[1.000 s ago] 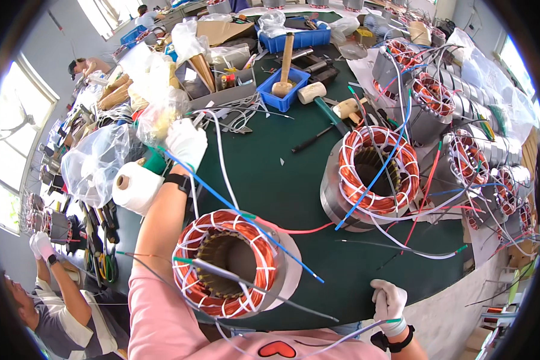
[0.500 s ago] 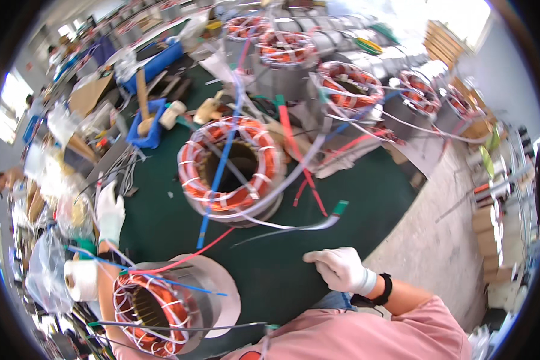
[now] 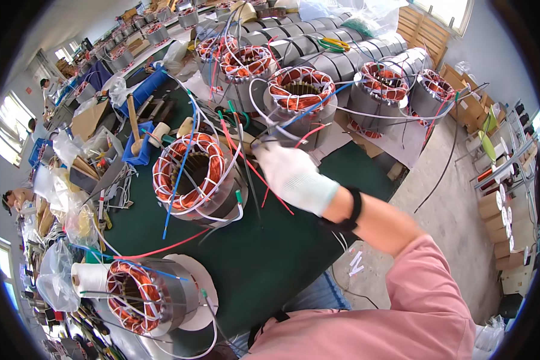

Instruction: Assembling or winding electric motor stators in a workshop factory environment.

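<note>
My right hand (image 3: pixel 291 177), in a white glove, reaches across the bench with its fingers curled. What they close on, if anything, is hidden. Its fingertips are beside loose wires and a pale wooden piece, right of a stator (image 3: pixel 189 174) with copper windings laced in white cord. A blue sleeved lead (image 3: pixel 179 186) lies across that stator's opening, and red leads (image 3: pixel 264 179) hang between it and my hand. At the near left a second wound stator (image 3: pixel 135 297) lies tilted beside a round pale sheet (image 3: pixel 201 288). My left hand is out of view.
More wound stators (image 3: pixel 303 90) stand along the far side, before rows of grey metal cylinders (image 3: pixel 342 57). A blue bin (image 3: pixel 143 144) holds a wooden-handled tool. A white cord spool (image 3: pixel 90 279) and plastic bags (image 3: pixel 57 276) crowd the left. Shelving (image 3: pixel 510 162) stands right of the bench.
My right hand has moved forward from the bench's near edge to the wires beside the middle stator. My left hand has left the view. The view has shifted.
</note>
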`<state>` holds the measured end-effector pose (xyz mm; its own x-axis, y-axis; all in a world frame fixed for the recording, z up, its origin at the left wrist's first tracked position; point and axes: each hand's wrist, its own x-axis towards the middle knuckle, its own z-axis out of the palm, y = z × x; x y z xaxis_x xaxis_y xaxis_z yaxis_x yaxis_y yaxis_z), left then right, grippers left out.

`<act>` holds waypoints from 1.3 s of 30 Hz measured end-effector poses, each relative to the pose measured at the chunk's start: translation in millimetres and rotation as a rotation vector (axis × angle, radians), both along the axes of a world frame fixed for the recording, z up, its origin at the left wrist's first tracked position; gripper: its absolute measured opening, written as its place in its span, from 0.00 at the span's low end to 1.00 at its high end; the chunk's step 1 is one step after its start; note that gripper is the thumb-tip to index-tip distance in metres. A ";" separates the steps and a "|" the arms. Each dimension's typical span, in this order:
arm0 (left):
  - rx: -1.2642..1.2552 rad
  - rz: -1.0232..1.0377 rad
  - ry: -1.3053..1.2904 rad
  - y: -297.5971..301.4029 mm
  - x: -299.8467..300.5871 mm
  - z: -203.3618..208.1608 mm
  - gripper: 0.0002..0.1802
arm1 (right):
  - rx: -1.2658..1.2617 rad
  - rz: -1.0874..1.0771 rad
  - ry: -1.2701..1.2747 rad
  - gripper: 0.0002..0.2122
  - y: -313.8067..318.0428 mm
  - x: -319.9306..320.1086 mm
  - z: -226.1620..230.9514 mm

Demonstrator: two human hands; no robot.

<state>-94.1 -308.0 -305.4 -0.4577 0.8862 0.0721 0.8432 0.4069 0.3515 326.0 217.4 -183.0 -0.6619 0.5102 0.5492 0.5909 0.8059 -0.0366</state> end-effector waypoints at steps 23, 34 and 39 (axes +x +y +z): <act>0.172 0.205 0.274 69.7 143.1 82.6 0.20 | -0.436 -0.104 -0.324 0.12 183.0 -142.3 -29.3; 0.305 0.167 0.247 85.4 150.3 97.6 0.14 | -0.031 -0.076 0.157 0.05 169.0 -134.7 -52.6; 0.216 0.254 0.182 61.3 142.8 66.5 0.18 | -0.537 0.077 0.679 0.10 83.7 -106.4 23.9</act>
<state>48.7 -246.7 -238.8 -0.6232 0.7016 0.3456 0.7816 0.5438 0.3055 219.6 301.1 -159.1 -0.3213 0.7809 0.5356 0.2479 0.6153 -0.7483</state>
